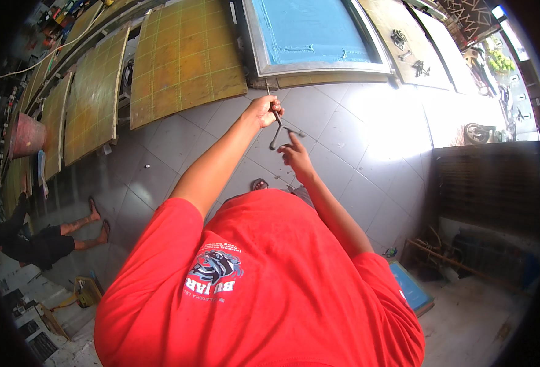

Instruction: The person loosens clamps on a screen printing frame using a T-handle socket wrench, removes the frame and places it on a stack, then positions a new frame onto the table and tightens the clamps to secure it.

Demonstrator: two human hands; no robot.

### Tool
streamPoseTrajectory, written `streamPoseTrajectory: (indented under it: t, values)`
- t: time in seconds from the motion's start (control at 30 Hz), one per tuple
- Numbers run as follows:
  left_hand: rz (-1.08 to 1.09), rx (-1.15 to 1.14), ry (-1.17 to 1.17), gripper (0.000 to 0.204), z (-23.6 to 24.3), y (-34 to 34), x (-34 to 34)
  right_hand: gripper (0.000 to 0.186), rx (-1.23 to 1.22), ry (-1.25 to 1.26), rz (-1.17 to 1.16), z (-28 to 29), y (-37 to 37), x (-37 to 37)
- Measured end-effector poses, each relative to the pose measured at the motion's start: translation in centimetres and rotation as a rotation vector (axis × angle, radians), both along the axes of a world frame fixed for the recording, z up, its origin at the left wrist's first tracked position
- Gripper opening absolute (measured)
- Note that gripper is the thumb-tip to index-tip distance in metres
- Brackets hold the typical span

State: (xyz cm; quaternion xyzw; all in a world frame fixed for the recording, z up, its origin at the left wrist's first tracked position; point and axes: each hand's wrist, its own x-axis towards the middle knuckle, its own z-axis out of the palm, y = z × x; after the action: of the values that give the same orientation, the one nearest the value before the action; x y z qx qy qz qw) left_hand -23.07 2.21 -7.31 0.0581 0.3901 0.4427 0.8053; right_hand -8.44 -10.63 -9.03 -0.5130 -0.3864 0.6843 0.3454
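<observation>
One dark Y-shaped wrench point(279, 126) here, left hand point(264, 112) curled snug round its stem, which points about 12 o'clock toward that blue screen point(312, 30), with the fork splitting off near 5 o'clock from the fist. Right hand point(297, 159) is the closer one to the 4 o'clock prong, fingers loosely spread, can't tell if the index actually touches tbh.

Your Y-shaped wrench point(279, 125) looks dull metal, your T-shirt point(276, 269) matt cloth; the floor tiles point(178, 144) look smooth and glossy, the frame point(328, 69) bare metal, its blue panel point(312, 27) smooth with rough ridges
</observation>
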Motion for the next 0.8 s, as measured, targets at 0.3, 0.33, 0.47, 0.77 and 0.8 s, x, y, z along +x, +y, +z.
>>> streamPoseTrajectory:
  t: [0.3, 0.33, 0.47, 0.77, 0.8]
  values:
    - [0.03, -0.03, -0.003, 0.015, -0.2, 0.4, -0.1, 0.067, 0.517, -0.18, 0.334, 3.1, -1.1, -2.0]
    - [0.02, -0.016, -0.001, 0.015, -0.3, 0.4, -0.2, 0.067, 0.449, -0.186, 0.345, 4.1, -1.4, -2.0]
    - [-0.044, 0.05, 0.057, 0.013, -0.6, 0.4, -0.9, 0.062, 0.484, -0.268, 0.388, 3.3, -0.5, -1.9]
    - [0.008, 0.081, 0.011, 0.013, -1.1, 0.2, -0.6, 0.039, 0.039, 0.414, 0.235, 4.1, -0.5, -3.8]
    - [-0.005, 0.063, 0.025, 0.013, -1.1, 0.3, -0.6, 0.036, 0.064, 0.392, 0.231, 3.0, -0.1, -3.9]
